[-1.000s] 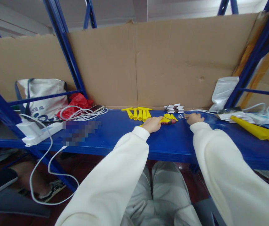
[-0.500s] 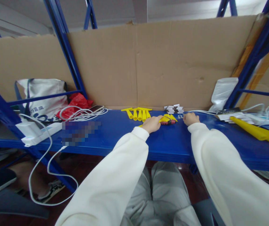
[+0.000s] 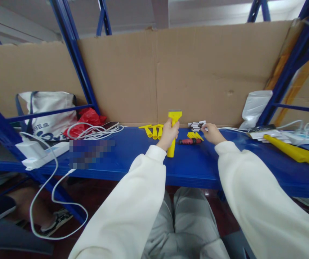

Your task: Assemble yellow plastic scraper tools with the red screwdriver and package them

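Note:
My left hand point(image 3: 168, 135) is wrapped round the yellow handle of a scraper point(image 3: 171, 151). The scraper stands nearly upright, its flared head and thin blade edge pointing up. My right hand point(image 3: 213, 133) is at the right end of a stack of small white packets point(image 3: 196, 126), its fingertips pinched; what they hold, if anything, is too small to make out. Just left of that hand lie several small yellow pieces point(image 3: 193, 135), and in front of them a red and black screwdriver point(image 3: 190, 141). Behind my left hand, more yellow scrapers point(image 3: 155, 132) lie side by side.
A cardboard sheet point(image 3: 211, 72) closes off the back of the blue table point(image 3: 133, 162). On the left are a coiled white cable point(image 3: 97, 132), a power strip point(image 3: 46, 154), a red bag point(image 3: 89, 118) and a cloth bag point(image 3: 49, 111). A long yellow item point(image 3: 292, 153) lies right.
My left hand has raised the scraper from lying sideways to upright, uncovering the screwdriver. My right hand has moved left and away from me to the white packets.

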Motion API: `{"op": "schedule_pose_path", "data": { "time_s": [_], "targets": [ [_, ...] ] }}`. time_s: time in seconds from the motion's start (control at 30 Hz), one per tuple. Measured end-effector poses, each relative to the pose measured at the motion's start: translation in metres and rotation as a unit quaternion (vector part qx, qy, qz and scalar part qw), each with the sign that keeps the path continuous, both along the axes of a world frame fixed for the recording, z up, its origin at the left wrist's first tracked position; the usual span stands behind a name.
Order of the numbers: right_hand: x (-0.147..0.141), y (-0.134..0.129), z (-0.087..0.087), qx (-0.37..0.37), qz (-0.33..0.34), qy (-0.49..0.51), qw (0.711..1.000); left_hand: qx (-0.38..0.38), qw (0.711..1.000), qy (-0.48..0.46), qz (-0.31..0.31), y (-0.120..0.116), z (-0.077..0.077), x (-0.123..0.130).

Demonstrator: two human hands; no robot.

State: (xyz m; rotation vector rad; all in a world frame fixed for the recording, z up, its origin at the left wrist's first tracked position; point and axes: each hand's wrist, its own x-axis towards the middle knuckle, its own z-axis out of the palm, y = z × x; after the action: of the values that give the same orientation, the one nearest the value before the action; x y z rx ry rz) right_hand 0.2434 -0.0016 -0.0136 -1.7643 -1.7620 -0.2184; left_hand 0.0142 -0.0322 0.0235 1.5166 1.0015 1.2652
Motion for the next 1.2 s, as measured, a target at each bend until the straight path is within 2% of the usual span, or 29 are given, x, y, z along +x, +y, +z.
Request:
{"op": "schedule_pose_path", "data": {
  "time_s": [0.07, 0.13, 0.27, 0.4, 0.57, 0.9, 1.1, 1.2],
  "targets": [
    [-0.004, 0.002, -0.001, 0.03, 0.034, 0.014, 0.999, -0.055, 0.995, -0.08, -0.011, -0.003, 0.003, 0.001],
    [-0.007, 0.005, -0.003, 0.044, 0.069, 0.031, 0.996, -0.109, 0.986, -0.116, -0.041, -0.006, 0.002, 0.001],
    [-0.01, 0.009, -0.006, 0.048, 0.125, 0.069, 0.989, -0.199, 0.973, -0.082, -0.086, -0.006, -0.007, 0.004],
    [-0.018, 0.007, -0.007, 0.041, 0.169, 0.076, 0.982, -0.223, 0.97, -0.029, -0.097, -0.004, -0.013, 0.007],
    [-0.032, 0.003, -0.008, 0.041, 0.214, 0.056, 0.974, -0.221, 0.967, -0.008, -0.129, -0.007, -0.012, 0.008],
    [-0.037, 0.0, -0.008, 0.03, 0.214, 0.061, 0.974, -0.202, 0.967, 0.009, -0.158, -0.008, -0.013, 0.009],
    [-0.035, 0.007, -0.014, 0.025, 0.171, 0.157, 0.972, -0.194, 0.966, -0.005, -0.17, -0.008, -0.012, 0.007],
    [-0.036, 0.008, -0.014, -0.007, 0.138, 0.206, 0.969, -0.195, 0.964, -0.022, -0.181, -0.007, -0.012, 0.006]
  ]
}}
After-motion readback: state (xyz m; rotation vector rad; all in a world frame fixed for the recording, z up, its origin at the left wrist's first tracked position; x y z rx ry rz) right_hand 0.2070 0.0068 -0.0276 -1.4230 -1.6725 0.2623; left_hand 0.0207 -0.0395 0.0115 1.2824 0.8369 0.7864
